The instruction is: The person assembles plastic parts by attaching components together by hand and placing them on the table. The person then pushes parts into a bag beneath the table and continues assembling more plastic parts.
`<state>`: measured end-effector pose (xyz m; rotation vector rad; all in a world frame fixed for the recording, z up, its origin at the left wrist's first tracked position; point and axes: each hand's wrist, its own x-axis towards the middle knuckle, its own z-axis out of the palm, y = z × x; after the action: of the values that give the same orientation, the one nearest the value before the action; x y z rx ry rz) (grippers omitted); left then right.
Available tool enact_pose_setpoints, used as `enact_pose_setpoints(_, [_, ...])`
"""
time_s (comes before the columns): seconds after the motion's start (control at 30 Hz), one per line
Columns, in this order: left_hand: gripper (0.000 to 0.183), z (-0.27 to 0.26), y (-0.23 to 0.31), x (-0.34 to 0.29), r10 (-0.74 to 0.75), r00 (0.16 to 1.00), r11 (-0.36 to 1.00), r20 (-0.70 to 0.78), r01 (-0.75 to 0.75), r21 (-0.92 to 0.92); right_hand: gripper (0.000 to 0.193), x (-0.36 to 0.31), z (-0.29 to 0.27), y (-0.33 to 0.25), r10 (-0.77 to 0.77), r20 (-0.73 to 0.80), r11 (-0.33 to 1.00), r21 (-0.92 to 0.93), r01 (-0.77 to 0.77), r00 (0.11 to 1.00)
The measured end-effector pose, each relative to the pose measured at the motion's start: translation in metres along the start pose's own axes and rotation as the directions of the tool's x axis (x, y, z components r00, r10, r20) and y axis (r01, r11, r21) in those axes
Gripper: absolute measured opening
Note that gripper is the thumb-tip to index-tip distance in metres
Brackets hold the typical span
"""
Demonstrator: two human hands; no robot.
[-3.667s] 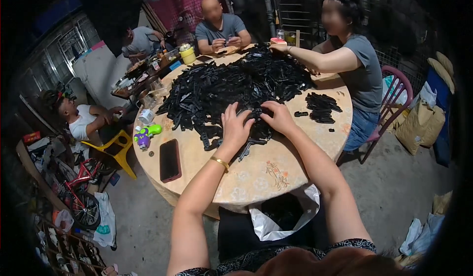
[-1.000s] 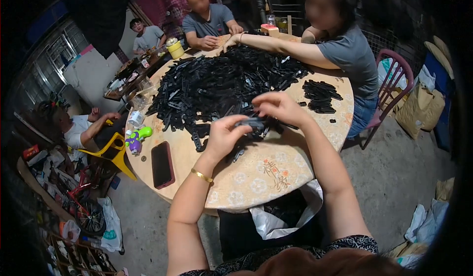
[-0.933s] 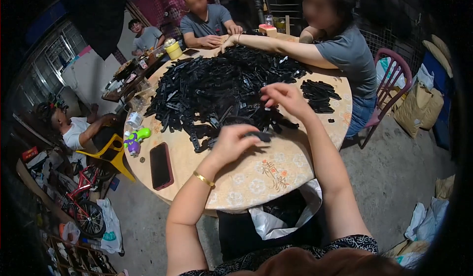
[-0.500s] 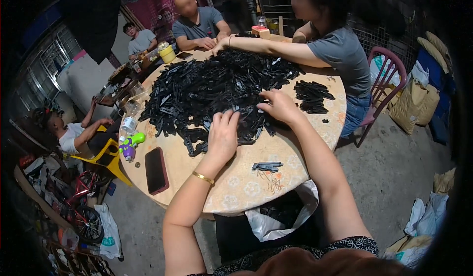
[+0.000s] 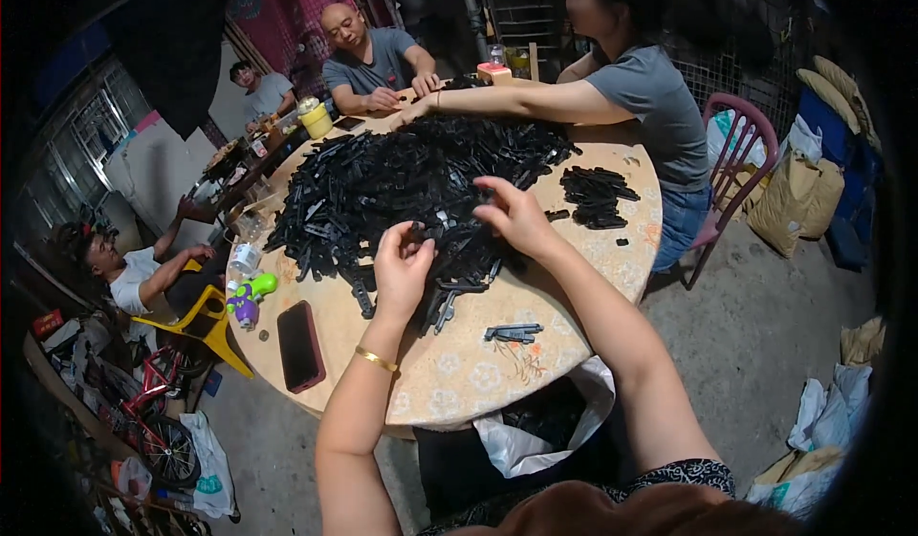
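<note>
A broad heap of small black plastic parts (image 5: 382, 177) covers the middle of the round table. My left hand (image 5: 402, 273), with a gold bangle at the wrist, is raised at the heap's near edge. Its fingers curl toward the thumb around something dark that I cannot make out. Over the heap's right side, my right hand (image 5: 521, 222) has thumb and forefinger apart, with nothing visible between them. Several loose black parts (image 5: 451, 299) lie just below and between the hands. A few greyish parts (image 5: 514, 332) lie together near the table's front edge.
A phone (image 5: 301, 345) and a green-purple toy (image 5: 251, 297) lie at the left. A separate black pile (image 5: 598, 196) sits at the right. A white bag (image 5: 516, 448) hangs open below the table edge. A co-worker's arm (image 5: 507, 101) reaches across the heap's far side.
My left hand has moved left and lifted, its fingers curling in. My right hand has shifted left, thumb and forefinger spread. Some black parts now lie nearer the front edge.
</note>
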<state>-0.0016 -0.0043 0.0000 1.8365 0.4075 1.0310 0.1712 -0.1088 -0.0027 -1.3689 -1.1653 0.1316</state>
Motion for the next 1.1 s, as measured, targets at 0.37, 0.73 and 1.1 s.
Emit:
enact_pose_setpoints(0.37, [0.023,0.005,0.011,-0.005,-0.184,0.977,0.961,0.108,0.202,-0.190,0.026,-0.014,0.006,-0.033,0.087,0.341,0.910,0.355,-0.214,0.936])
enact_pose_setpoints(0.73, [0.032,0.000,0.010,-0.007,-0.071,0.968,0.990,0.241,0.099,-0.105,0.017,-0.019,0.014,-0.031,-0.382,0.186,0.912,-0.085,0.402,0.905])
enact_pose_setpoints(1.1, [0.038,-0.007,0.022,-0.007,0.091,0.958,0.980,0.273,-0.134,0.145,0.036,-0.015,0.000,-0.029,-0.030,0.397,0.994,0.105,-0.013,0.917])
